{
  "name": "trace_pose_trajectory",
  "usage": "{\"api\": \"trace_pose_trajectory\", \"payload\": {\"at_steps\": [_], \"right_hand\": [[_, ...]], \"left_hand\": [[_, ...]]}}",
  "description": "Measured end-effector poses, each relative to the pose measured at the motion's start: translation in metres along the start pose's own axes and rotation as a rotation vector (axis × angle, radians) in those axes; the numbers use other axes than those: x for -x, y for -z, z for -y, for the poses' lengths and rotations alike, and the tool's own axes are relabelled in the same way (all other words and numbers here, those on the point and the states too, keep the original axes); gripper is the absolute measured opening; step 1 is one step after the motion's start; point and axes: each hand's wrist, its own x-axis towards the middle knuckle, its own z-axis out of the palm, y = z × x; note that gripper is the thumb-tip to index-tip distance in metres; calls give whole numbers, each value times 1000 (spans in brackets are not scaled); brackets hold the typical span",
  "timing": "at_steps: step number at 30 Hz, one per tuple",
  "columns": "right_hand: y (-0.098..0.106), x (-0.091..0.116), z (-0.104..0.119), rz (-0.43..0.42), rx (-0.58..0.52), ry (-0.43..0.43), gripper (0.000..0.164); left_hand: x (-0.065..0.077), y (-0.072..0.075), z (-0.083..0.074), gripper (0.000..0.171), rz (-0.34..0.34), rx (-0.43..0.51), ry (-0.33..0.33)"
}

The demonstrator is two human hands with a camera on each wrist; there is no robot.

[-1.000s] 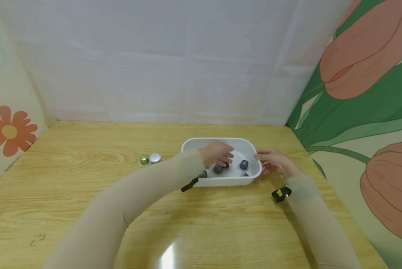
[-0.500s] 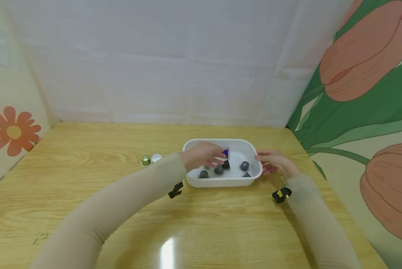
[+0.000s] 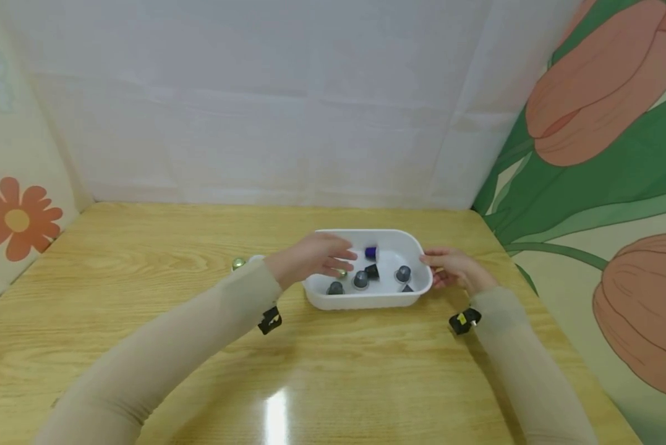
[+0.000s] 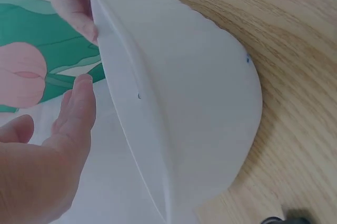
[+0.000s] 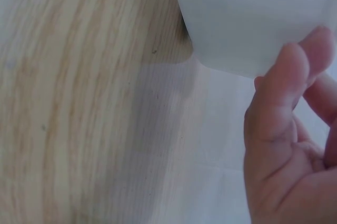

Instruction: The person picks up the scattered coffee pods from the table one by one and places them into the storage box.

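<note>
A white plastic tub [image 3: 366,302] stands on the table with several coffee capsules inside. Among them are dark grey ones [image 3: 361,280], a black one [image 3: 371,272], a purple one [image 3: 370,252] and a gold-green one [image 3: 341,272]. My left hand [image 3: 315,256] hovers over the tub's left end, fingers spread and holding nothing. In the left wrist view its fingers lie beside the tub's rim [image 4: 142,77]. At the right end my right hand [image 3: 455,268] grips the rim between thumb and fingers. The right wrist view has these fingers [image 5: 279,98] against the outer wall.
Left of the tub lie a green capsule [image 3: 239,263] and a silvery white capsule [image 3: 257,258], partly covered by the left sleeve [image 3: 199,321]. A white sheet [image 3: 255,123] hangs behind the wooden table [image 3: 338,371]. A tulip-patterned panel [image 3: 600,185] borders the right side.
My left hand has drawn back leftward from above the middle of the tub, uncovering the purple, black and gold-green capsules. The right hand and tub stay nearly in place.
</note>
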Motion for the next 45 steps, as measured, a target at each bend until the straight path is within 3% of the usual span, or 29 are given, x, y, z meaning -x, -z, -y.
{"api": "trace_pose_trajectory", "payload": {"at_steps": [18,27,45], "right_hand": [[1,-2,-3,-3,30,21,52],[2,-1,-3,9,14,18,52],[1,0,-1,9,38,21,53]], "left_hand": [[17,17,6,48,11,107,-40],[26,31,11,49,26,85,-58],[40,68,23,52,-70,36,-79]]}}
